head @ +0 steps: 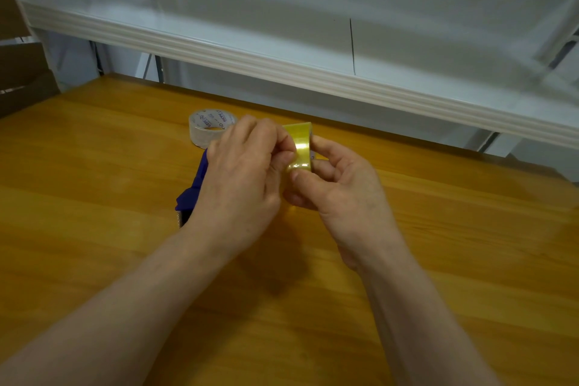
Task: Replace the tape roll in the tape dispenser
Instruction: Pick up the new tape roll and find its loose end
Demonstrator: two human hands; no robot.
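Head — tape roll in right hand

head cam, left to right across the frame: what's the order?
Brown cardboard box → blue plastic tape dispenser → left hand → translucent yellow tape roll → right hand. Clear printed tape roll skipped: it overlaps the dispenser.

The left grip covers most of the blue tape dispenser and the near edge of the clear tape roll, whose print is unreadable. It and the right grip hide the lower half of the yellow tape roll.
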